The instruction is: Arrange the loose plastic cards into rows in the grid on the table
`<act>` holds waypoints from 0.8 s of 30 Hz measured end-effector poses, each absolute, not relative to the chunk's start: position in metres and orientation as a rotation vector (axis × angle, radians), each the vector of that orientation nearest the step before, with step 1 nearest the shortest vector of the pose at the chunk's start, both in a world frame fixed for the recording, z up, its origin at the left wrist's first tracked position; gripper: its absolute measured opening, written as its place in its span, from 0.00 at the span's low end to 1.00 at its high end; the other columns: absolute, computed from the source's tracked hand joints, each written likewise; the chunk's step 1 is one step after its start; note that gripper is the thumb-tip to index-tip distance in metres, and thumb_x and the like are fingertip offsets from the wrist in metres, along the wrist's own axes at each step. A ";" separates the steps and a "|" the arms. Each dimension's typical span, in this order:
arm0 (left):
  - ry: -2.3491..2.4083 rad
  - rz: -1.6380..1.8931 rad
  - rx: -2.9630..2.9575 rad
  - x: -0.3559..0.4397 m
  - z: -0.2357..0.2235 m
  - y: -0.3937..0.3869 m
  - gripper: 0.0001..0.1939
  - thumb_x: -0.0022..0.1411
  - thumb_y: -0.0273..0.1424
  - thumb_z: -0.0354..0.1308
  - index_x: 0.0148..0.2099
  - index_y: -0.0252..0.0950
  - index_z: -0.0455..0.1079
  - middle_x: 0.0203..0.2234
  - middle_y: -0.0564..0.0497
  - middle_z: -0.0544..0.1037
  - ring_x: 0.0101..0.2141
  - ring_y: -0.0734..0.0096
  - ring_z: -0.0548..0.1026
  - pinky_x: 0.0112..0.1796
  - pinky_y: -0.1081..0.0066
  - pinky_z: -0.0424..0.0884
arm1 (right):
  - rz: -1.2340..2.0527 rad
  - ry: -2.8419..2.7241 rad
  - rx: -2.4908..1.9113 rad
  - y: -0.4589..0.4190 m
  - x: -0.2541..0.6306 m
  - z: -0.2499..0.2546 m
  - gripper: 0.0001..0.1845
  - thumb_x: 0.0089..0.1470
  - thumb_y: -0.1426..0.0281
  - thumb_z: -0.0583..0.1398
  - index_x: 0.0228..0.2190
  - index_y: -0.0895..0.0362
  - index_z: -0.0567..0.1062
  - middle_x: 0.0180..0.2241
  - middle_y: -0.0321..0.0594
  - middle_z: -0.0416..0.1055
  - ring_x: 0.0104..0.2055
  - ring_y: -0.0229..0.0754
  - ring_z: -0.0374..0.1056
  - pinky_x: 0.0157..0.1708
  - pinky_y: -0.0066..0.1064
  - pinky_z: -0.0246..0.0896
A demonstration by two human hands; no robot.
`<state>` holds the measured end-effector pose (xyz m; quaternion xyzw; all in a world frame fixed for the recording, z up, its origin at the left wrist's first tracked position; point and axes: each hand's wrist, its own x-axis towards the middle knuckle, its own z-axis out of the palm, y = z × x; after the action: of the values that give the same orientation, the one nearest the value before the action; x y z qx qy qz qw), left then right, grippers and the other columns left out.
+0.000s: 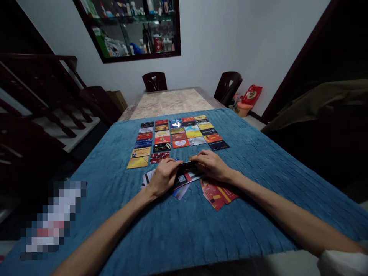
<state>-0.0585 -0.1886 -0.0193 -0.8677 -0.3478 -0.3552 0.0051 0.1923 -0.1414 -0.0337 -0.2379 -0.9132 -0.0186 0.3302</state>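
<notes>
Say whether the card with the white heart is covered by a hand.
No, the white-heart card lies uncovered on the blue cloth, beyond the left hand and the right hand.

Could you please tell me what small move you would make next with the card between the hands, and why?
I would probably lower the dark card onto the cloth just below the white-heart card: the left hand and right hand pinch it nearby, and that column stops short of the two at its left.
</notes>
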 end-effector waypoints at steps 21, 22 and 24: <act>-1.148 -1.302 -2.640 -0.059 -0.018 -0.185 0.14 0.66 0.21 0.51 0.49 0.34 0.74 0.35 0.46 0.78 0.37 0.66 0.74 0.39 0.65 0.75 | -0.314 -2.332 -0.630 -0.146 0.181 -0.030 0.18 0.57 0.77 0.57 0.50 0.60 0.69 0.42 0.47 0.74 0.42 0.48 0.67 0.43 0.40 0.60; -1.148 -1.311 -2.630 -0.059 -0.017 -0.185 0.14 0.65 0.20 0.51 0.49 0.34 0.74 0.34 0.46 0.78 0.37 0.66 0.74 0.39 0.65 0.75 | -0.325 -2.325 -0.621 -0.146 0.181 -0.030 0.19 0.56 0.77 0.57 0.50 0.60 0.68 0.43 0.48 0.74 0.43 0.49 0.67 0.43 0.40 0.61; -1.160 -1.305 -2.618 -0.059 -0.017 -0.186 0.14 0.65 0.20 0.51 0.49 0.34 0.74 0.34 0.46 0.78 0.38 0.66 0.74 0.39 0.65 0.75 | -0.350 -2.308 -0.611 -0.147 0.180 -0.029 0.19 0.56 0.78 0.57 0.50 0.60 0.68 0.43 0.48 0.74 0.44 0.49 0.67 0.43 0.40 0.62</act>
<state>-0.0594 -0.1856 -0.0170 -0.8320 -0.3685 -0.4147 -0.0026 0.1797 -0.1473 -0.0289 -0.2366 -0.8937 -0.1354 0.3563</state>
